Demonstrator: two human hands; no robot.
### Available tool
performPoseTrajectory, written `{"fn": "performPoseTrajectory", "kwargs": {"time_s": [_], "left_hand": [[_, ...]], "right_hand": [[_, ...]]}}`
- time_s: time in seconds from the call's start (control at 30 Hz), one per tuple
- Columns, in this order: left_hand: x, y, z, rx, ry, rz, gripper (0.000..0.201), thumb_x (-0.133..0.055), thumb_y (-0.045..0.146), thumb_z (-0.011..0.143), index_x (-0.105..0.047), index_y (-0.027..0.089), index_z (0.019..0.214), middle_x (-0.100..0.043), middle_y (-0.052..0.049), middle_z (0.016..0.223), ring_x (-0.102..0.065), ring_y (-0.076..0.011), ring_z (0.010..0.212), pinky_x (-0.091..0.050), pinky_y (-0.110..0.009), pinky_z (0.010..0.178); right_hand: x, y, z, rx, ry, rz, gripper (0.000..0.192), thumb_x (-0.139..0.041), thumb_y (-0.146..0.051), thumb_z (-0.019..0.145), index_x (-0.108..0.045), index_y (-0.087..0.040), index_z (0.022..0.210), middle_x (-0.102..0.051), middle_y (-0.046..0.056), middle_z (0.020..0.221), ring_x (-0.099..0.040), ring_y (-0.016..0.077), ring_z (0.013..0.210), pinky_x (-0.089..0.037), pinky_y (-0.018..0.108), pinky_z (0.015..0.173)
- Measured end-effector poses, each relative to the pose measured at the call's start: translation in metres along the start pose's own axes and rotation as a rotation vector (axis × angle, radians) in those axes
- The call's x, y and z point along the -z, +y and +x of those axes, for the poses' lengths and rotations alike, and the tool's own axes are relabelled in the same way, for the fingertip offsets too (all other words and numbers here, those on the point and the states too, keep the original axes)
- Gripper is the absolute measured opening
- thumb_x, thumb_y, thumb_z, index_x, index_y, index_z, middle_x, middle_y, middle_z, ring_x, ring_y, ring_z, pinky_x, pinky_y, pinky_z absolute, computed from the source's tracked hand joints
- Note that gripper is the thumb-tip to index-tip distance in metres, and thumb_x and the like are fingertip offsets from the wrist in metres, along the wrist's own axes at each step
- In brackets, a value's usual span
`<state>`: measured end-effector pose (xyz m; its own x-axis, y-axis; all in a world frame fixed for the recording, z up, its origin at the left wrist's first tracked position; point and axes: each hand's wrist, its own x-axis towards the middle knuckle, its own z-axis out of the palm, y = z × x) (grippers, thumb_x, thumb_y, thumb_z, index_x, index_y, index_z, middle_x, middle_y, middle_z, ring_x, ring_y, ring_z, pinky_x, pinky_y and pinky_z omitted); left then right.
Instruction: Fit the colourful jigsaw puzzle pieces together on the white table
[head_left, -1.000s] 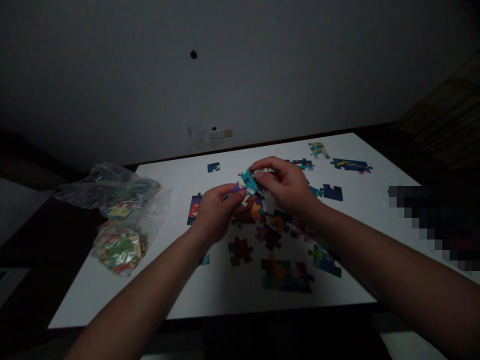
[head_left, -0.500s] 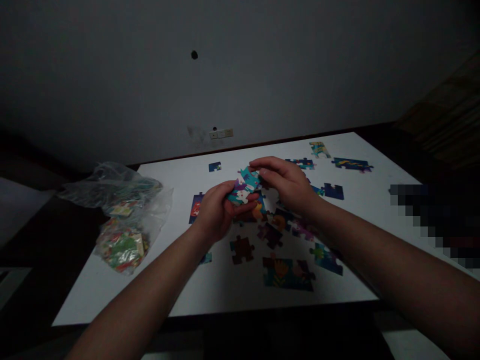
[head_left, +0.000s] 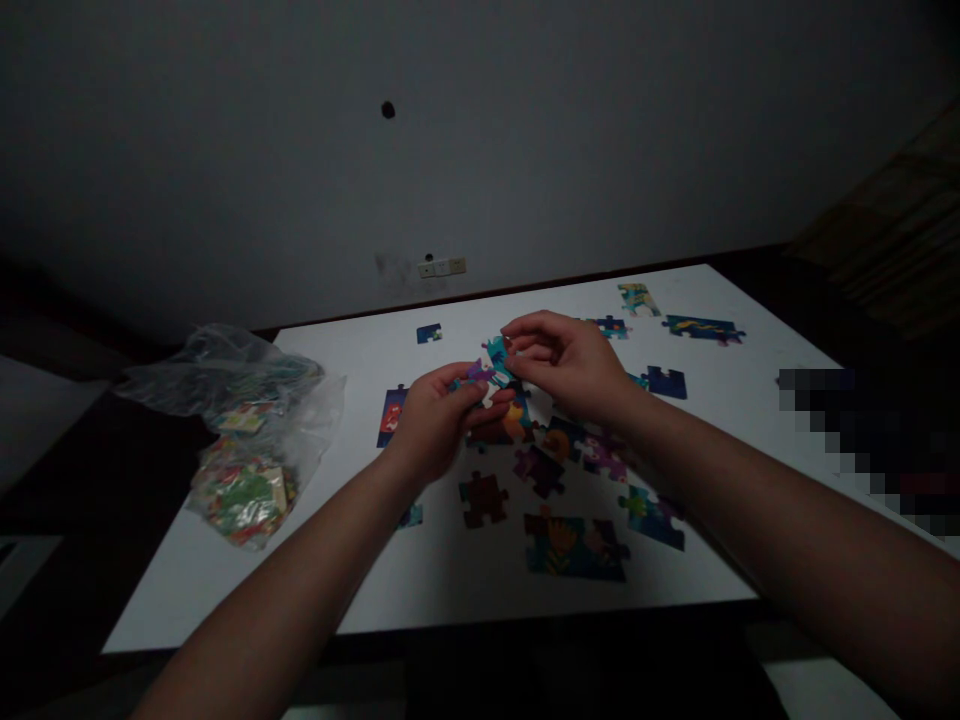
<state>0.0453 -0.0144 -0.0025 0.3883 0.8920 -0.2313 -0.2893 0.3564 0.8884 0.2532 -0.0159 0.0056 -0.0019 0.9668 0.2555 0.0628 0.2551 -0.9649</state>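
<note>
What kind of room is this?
Probably a dim room in a home, though that is a guess: a white table strewn with jigsaw pieces, a plain wall with a socket plate, and a plastic bag of more pieces.

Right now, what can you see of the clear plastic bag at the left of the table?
The clear plastic bag lies slumped on the white table at its left edge, partly overhanging it. The film is thin, crinkled and glossy, loosely bunched toward the top. Through it show many small, flat, colourful pieces, mostly green, red and yellow, heaped at the near end. Neither hand touches it; it lies apart from the loose puzzle pieces.
</note>
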Motion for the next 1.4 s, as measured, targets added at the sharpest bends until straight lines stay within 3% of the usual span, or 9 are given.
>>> {"fn": "performPoseTrajectory", "kwargs": {"time_s": [0.17,0.53,0.87,1.03,1.2,1.4], "left_hand": [[0.0,0.0,0.0,-0.009,0.009,0.019,0.022,-0.086,0.017,0.08,-0.082,0.017,0.101,-0.085,-0.007,0.091,-0.086,-0.0203,0.085,-0.072,-0.031,0.083],[-0.001,0.002,0.0,-0.016,0.018,0.02,0.024,-0.088,0.017,0.082,-0.083,0.017,0.105,-0.088,-0.009,0.096,-0.087,-0.0206,0.092,-0.072,-0.032,0.09],[0.002,0.005,-0.002,-0.11,-0.064,0.043,0.036,-0.097,0.029,0.078,-0.083,0.017,0.109,-0.087,-0.007,0.096,-0.087,-0.0207,0.092,-0.072,-0.035,0.095],[0.006,0.002,0.0,-0.174,-0.043,0.085,0.032,-0.095,0.031,0.082,-0.081,0.018,0.107,-0.087,-0.009,0.101,-0.087,-0.0227,0.095,-0.072,-0.037,0.095],[0.003,0.009,-0.002,-0.082,-0.038,0.001,0.026,-0.089,0.026,0.085,-0.081,0.014,0.107,-0.086,-0.015,0.114,-0.087,-0.027,0.097,-0.074,-0.04,0.091],[-0.003,0.012,-0.005,-0.072,-0.039,-0.085,0.022,-0.08,0.025,0.091,-0.08,0.014,0.11,-0.085,-0.017,0.122,-0.086,-0.0279,0.098,-0.075,-0.044,0.091]], "right_hand": [[0.002,0.0,0.002,0.016,-0.007,0.05,0.032,-0.091,-0.028,0.076,-0.083,-0.022,0.106,-0.084,0.006,0.096,-0.078,0.0178,0.082,-0.067,0.033,0.081],[0.003,-0.003,0.001,0.032,0.039,0.031,0.037,-0.097,-0.033,0.076,-0.083,-0.021,0.107,-0.084,0.007,0.1,-0.079,0.0179,0.084,-0.069,0.034,0.084],[-0.004,-0.008,-0.008,0.194,0.168,-0.035,0.028,-0.096,-0.036,0.079,-0.082,-0.024,0.099,-0.083,0.006,0.096,-0.08,0.0202,0.085,-0.07,0.035,0.081],[0.005,-0.009,-0.005,0.103,0.181,0.076,0.036,-0.096,-0.04,0.077,-0.078,-0.026,0.104,-0.08,0.004,0.094,-0.077,0.0204,0.084,-0.067,0.035,0.076],[0.014,-0.014,-0.004,0.084,0.266,0.009,0.033,-0.091,-0.04,0.08,-0.077,-0.029,0.108,-0.078,0.005,0.097,-0.073,0.0225,0.083,-0.063,0.037,0.071],[0.012,-0.015,-0.001,0.011,0.167,-0.047,0.025,-0.083,-0.031,0.077,-0.082,-0.025,0.101,-0.074,0.002,0.087,-0.064,0.0179,0.073,-0.054,0.032,0.065]]}}
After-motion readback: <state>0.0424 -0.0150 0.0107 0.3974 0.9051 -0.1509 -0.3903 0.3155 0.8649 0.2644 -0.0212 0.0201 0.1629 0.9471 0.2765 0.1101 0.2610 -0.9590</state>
